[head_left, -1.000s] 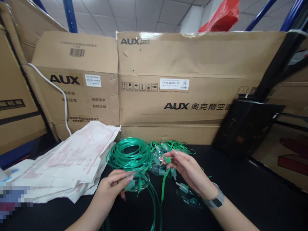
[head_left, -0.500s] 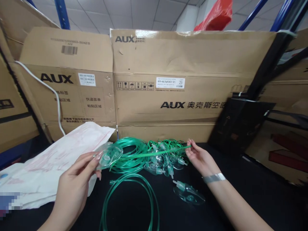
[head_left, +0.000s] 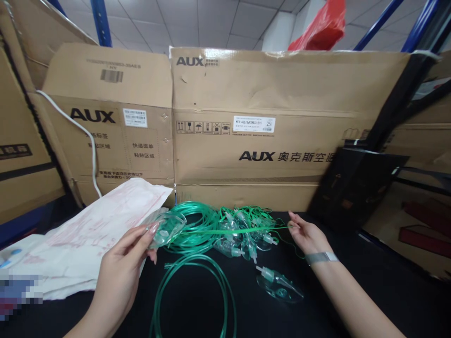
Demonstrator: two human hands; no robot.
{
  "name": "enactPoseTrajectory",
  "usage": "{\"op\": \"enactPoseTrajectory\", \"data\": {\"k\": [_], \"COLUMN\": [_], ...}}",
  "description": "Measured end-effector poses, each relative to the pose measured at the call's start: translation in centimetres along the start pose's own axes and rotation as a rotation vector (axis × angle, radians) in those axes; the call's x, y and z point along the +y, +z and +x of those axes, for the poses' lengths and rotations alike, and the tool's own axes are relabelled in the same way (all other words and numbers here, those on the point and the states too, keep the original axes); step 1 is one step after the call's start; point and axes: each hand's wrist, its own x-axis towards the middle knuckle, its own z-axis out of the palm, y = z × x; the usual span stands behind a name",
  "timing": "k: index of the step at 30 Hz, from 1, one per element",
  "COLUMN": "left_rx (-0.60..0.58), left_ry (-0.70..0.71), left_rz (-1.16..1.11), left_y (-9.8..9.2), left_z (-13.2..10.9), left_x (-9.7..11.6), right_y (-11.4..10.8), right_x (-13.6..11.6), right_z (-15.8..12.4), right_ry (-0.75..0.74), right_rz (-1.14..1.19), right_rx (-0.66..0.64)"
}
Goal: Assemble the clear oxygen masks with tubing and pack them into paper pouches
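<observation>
My left hand (head_left: 121, 270) is closed around a clear green-tinted mask (head_left: 165, 229), held up over the black table (head_left: 352, 300). A thin green elastic strap (head_left: 232, 230) runs taut from the mask to my right hand (head_left: 306, 234), which pinches its far end. Below the strap lie a coil of green tubing (head_left: 192, 220) and a heap of several more clear masks (head_left: 244, 232). One mask (head_left: 278, 285) lies alone near my right forearm. A loop of green tube (head_left: 197, 291) trails toward me.
A pile of white printed pouches (head_left: 84, 239) lies at the left. Large AUX cardboard boxes (head_left: 260, 131) wall the back of the table. A white cable (head_left: 89, 145) hangs over the left box. A black panel (head_left: 352, 185) leans at the right, beside blue rack posts.
My hands moved apart: the left carried the mask to the left and upward, the right drew the green strap out to the right until it was taut.
</observation>
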Motion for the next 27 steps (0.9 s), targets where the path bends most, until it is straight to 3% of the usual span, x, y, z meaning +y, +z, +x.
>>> {"op": "enactPoseTrajectory", "data": {"k": [21,24,27], "left_rx": [0.017,0.001,-0.026], "left_ry": [0.036,0.038,0.003], "left_rz": [-0.020,-0.008,0.019], "left_y": [0.2,0.3,0.2], "left_z": [-0.3,-0.2,0.0], "left_x": [0.8,0.7,0.3], "right_y": [-1.7,-1.3,0.1], "right_x": [-0.8,-0.8,0.0], "right_z": [2.1,1.6,0.1], "right_ry": [-0.052,-0.081,-0.093], "right_rz": [0.001,-0.003,-0.020], "right_rx": [0.104,0.078,-0.034]}}
